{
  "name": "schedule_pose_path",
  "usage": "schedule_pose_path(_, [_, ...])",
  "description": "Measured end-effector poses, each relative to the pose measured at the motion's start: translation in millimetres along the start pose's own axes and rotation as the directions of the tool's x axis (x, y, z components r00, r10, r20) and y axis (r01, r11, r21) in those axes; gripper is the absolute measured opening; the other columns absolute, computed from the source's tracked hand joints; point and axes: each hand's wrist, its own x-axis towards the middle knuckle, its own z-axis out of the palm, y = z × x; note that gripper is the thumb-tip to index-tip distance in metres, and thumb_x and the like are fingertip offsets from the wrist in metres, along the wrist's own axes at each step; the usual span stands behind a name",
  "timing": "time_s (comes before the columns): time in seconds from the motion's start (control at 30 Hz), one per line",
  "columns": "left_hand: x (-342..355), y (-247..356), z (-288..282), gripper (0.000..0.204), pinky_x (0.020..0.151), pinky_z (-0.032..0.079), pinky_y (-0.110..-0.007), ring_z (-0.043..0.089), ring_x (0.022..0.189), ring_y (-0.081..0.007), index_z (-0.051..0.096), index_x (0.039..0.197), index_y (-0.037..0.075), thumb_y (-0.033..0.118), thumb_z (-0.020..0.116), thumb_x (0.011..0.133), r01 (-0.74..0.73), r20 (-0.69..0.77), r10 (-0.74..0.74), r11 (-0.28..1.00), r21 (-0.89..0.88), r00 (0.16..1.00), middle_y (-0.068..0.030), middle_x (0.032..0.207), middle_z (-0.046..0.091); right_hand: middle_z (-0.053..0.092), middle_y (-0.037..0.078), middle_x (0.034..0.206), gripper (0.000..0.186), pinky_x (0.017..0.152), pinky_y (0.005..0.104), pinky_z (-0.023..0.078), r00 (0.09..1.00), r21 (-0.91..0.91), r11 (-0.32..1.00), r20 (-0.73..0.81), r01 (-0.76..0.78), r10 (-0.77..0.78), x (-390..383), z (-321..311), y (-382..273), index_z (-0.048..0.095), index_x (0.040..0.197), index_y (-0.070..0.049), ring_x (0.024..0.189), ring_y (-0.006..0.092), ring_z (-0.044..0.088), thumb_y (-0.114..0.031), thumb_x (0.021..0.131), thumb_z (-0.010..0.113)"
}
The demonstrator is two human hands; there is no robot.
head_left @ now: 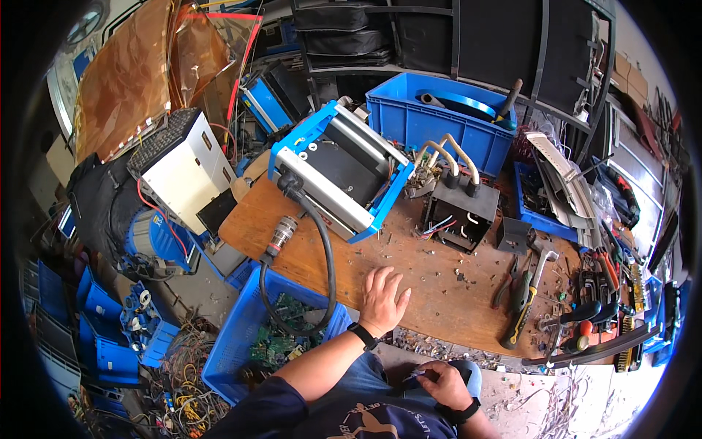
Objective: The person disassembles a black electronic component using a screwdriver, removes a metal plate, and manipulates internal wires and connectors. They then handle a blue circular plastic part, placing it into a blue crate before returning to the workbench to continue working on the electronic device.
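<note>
My left hand (382, 300) rests on the wooden tabletop (439, 300) near its front edge, fingers apart and holding nothing. My right hand (439, 382) is down at my lap, closed on something small and dark that I cannot make out. Beyond my left hand stands an open blue-and-silver device case (344, 212), tilted, with a thick black cable (329, 271) and metal connector (284, 235) hanging from it toward a blue crate of circuit boards (234, 344). To its right sits a black metal box (459, 216) with pale cables and loose wires.
Pliers (506, 289), a screwdriver (518, 322) and more tools crowd the table's right. A large blue bin (439, 139) stands at the back, white equipment (186, 172) and copper-coloured sheets (121, 88) at the left. Blue bins (102, 329) and tangled wires (186, 384) lie lower left.
</note>
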Motion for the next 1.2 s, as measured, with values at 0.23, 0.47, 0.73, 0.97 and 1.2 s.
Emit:
schedule_pose_path(0.23, [0, 0, 0, 0.038, 0.1, 0.033, -0.048, 0.043, 0.114, -0.0359, 0.057, 0.111, 0.002, 0.029, 0.061, 0.084, 0.0, -0.003, 0.0, 1.0, -0.005, 1.0, -0.0162, 0.12, 0.049, 0.067, 0.016, 0.092, 0.024, 0.074, 0.0352, 0.052, 0.999, -0.013, 0.999, -0.006, 0.038, -0.038, 1, 0, 0, 0.066, 0.097, -0.004, 0.083, 0.03, 0.066, -0.014, 0.076, 0.071])
schedule_pose_path(0.47, [0, -1, 1, 0.038, 0.101, 0.032, -0.048, 0.042, 0.115, -0.0359, 0.057, 0.111, 0.002, 0.029, 0.062, 0.083, 0.001, 0.0, -0.001, 1.0, 0.003, 1.0, -0.0159, 0.12, 0.049, 0.068, 0.015, 0.09, 0.023, 0.069, 0.0317, 0.051, 0.994, -0.029, 0.994, -0.028, 0.101, -0.102, 1, 0, 0, 0.067, 0.097, -0.001, 0.078, 0.0262, 0.066, -0.012, 0.077, 0.071])
schedule_pose_path(0.73, [-1, -1, 0, 0.038, 0.1, 0.032, -0.049, 0.042, 0.115, -0.0361, 0.057, 0.11, 0.002, 0.028, 0.062, 0.084, 0.017, 0.006, -0.016, 1.0, -0.003, 1.0, -0.0164, 0.121, 0.049, 0.066, 0.017, 0.093, 0.024, 0.075, 0.0363, 0.052, 0.999, -0.034, 0.999, -0.004, 0.035, -0.035, -1, -1, -8, 0.066, 0.097, -0.004, 0.084, 0.0319, 0.065, -0.013, 0.075, 0.07])
schedule_pose_path(0.97, [-1, -1, 2, 0.038, 0.1, 0.032, -0.049, 0.042, 0.115, -0.0358, 0.058, 0.11, 0.001, 0.027, 0.063, 0.083, 0.011, -0.005, -0.011, 1.0, -0.012, 1.0, -0.0167, 0.12, 0.048, 0.066, 0.017, 0.095, 0.024, 0.077, 0.0362, 0.051, 0.999, -0.022, 0.998, 0.001, 0.05, -0.05, -2, 0, -7, 0.065, 0.097, -0.002, 0.088, 0.0319, 0.065, -0.011, 0.075, 0.071])
schedule_pose_path(1.2, [1, 0, 3, 0.037, 0.099, 0.035, -0.048, 0.042, 0.114, -0.0388, 0.057, 0.111, 0.0, 0.023, 0.064, 0.083, 0.002, -0.001, -0.002, 1.0, -0.01, 1.0, -0.0184, 0.12, 0.048, 0.066, 0.017, 0.096, 0.024, 0.079, 0.0367, 0.051, 1.0, -0.021, 0.999, 0.008, 0.027, -0.027, -3, -1, -8, 0.065, 0.096, -0.001, 0.089, 0.0327, 0.064, -0.011, 0.075, 0.071])
